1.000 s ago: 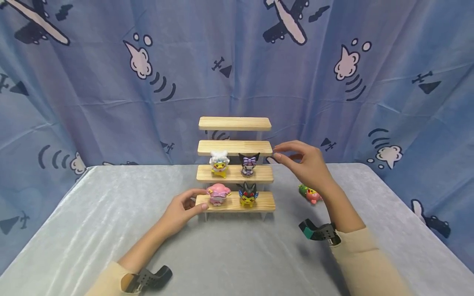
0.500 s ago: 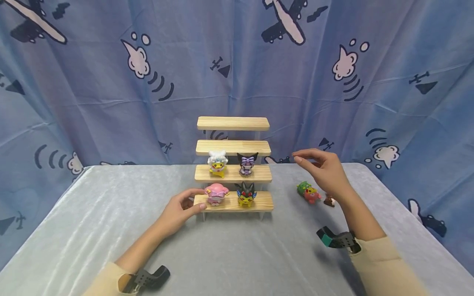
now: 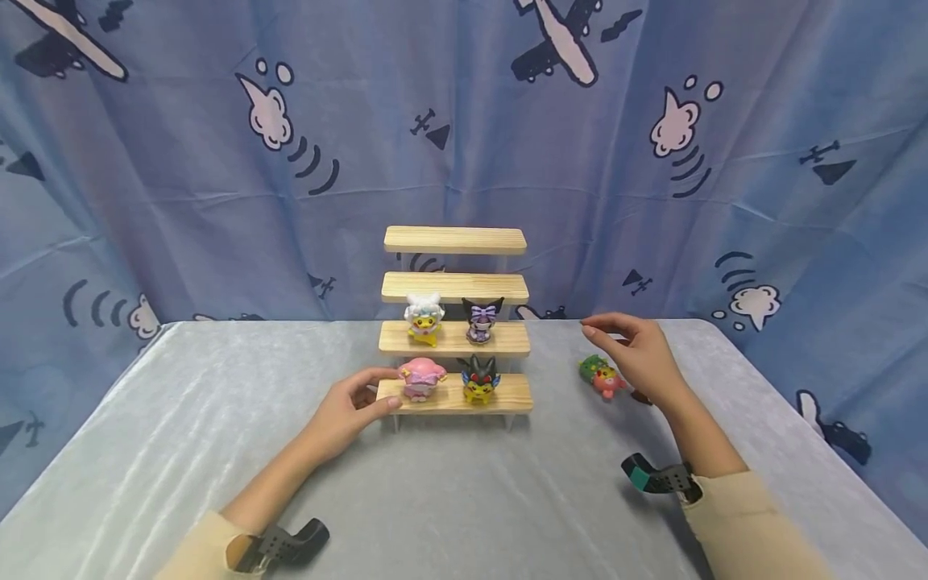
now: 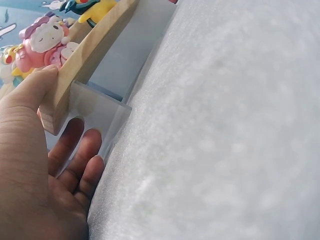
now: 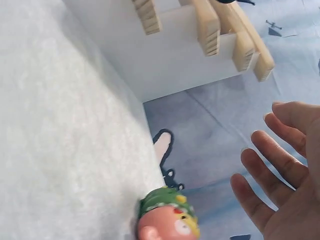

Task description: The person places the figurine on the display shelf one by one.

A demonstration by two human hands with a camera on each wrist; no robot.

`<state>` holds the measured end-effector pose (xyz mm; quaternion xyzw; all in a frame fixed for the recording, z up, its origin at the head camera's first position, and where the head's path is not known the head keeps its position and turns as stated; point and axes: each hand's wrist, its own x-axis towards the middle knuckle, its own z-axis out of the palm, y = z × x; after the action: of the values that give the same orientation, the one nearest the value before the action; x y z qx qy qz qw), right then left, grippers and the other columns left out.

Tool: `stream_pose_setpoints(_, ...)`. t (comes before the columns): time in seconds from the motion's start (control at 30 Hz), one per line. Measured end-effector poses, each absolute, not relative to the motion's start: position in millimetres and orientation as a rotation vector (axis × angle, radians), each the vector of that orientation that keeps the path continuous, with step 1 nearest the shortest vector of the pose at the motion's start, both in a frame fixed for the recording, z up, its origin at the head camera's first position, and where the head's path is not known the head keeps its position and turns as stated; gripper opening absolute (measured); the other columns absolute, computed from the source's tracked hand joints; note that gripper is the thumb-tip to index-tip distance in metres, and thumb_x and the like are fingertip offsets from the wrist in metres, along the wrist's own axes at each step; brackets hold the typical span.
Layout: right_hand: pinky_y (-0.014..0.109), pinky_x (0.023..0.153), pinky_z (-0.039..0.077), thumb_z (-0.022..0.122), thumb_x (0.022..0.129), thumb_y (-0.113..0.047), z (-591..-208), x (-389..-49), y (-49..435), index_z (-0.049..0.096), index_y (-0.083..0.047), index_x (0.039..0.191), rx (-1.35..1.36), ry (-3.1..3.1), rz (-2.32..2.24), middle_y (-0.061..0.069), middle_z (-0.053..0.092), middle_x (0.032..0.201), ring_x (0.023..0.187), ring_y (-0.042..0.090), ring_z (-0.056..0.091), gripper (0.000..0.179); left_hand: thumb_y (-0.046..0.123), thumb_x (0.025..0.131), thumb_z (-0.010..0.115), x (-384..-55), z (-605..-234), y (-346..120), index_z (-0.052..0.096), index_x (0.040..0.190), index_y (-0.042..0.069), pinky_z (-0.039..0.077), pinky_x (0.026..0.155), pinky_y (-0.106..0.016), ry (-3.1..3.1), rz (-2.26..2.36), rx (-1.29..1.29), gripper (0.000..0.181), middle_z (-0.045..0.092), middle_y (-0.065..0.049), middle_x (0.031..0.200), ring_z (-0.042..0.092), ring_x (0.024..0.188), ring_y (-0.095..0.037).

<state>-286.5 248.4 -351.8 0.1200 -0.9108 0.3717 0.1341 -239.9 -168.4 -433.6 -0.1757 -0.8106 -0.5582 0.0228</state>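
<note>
At four o'clock in the head view, the right hand (image 3: 641,356) mostly hid a brown thing (image 3: 641,397), shape unreadable! Right wrist view: the bottom edge chopped the green-capped figure (image 5: 167,215) at six; left wrist view: the yellow figure (image 4: 100,11), clipped at eleven!

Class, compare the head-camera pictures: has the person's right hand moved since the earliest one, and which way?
Yes. Judged against the wooden stand, the right hand has moved rightward, away from it, and lower in the view.
</note>
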Motion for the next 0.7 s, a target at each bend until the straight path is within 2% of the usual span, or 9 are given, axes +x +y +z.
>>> stream_pose_setpoints(0.17,0.031,0.095,0.055,0.061,0.102,-0.037,-361,-291,253,0.071,-0.007,0.122,0.337,-2.65,1.101,0.014,0.072,0.122,0.103,-0.011,0.054,0.037,0.02,0.093,0.072,-241,-433,-167,0.065,0.13,0.012,0.047,0.063,-0.023,-2.507,-1.743,-0.545,0.038,0.065,-0.003,0.096,0.056,0.068,-0.006)
stream_pose_setpoints(0.23,0.027,0.096,0.054,0.061,0.102,-0.037,-365,-293,254,0.07,-0.007,0.124,0.329,-2.657,1.109,0.013,0.071,0.123,0.105,-0.011,0.054,0.038,0.02,0.093,0.072,-241,-433,-168,0.065,0.13,0.012,0.047,0.063,-0.023,-2.511,-1.742,-0.54,0.038,0.065,-0.003,0.095,0.056,0.068,-0.006)
stream_pose_setpoints(0.4,0.004,0.087,0.043,0.062,0.101,-0.036,-374,-296,258,0.068,-0.006,0.127,0.319,-2.661,1.151,0.014,0.07,0.126,0.103,-0.017,0.051,0.04,0.021,0.094,0.072,-240,-432,-168,0.064,0.13,0.013,0.048,0.064,-0.023,-2.516,-1.741,-0.547,0.038,0.065,-0.003,0.099,0.057,0.069,-0.006)
stream_pose_setpoints(0.47,0.002,0.087,0.042,0.062,0.101,-0.035,-376,-296,258,0.067,-0.004,0.128,0.325,-2.658,1.169,0.016,0.069,0.127,0.103,-0.016,0.052,0.041,0.021,0.094,0.072,-240,-431,-168,0.064,0.13,0.013,0.048,0.064,-0.023,-2.513,-1.741,-0.551,0.038,0.065,-0.004,0.099,0.056,0.069,-0.006)
stream_pose_setpoints(0.53,0.009,0.091,0.048,0.063,0.101,-0.034,-378,-296,258,0.067,-0.003,0.129,0.328,-2.663,1.171,0.017,0.069,0.128,0.108,-0.008,0.056,0.041,0.021,0.094,0.072,-240,-431,-168,0.064,0.13,0.013,0.048,0.063,-0.023,-2.51,-1.741,-0.552,0.038,0.065,-0.005,0.099,0.056,0.068,-0.006)
stream_pose_setpoints(0.6,0.023,0.098,0.053,0.062,0.101,-0.033,-378,-296,258,0.066,-0.002,0.129,0.324,-2.673,1.178,0.017,0.068,0.129,0.115,0.005,0.06,0.042,0.021,0.094,0.072,-240,-432,-168,0.064,0.13,0.012,0.048,0.063,-0.024,-2.507,-1.744,-0.554,0.038,0.065,-0.005,0.1,0.056,0.068,-0.006)
stream_pose_setpoints(0.7,0.045,0.104,0.05,0.061,0.102,-0.033,-380,-296,257,0.064,-0.001,0.13,0.321,-2.686,1.189,0.019,0.067,0.13,0.123,0.026,0.06,0.043,0.021,0.094,0.072,-240,-432,-168,0.064,0.13,0.012,0.048,0.064,-0.024,-2.507,-1.743,-0.551,0.038,0.066,-0.006,0.103,0.056,0.069,-0.006)
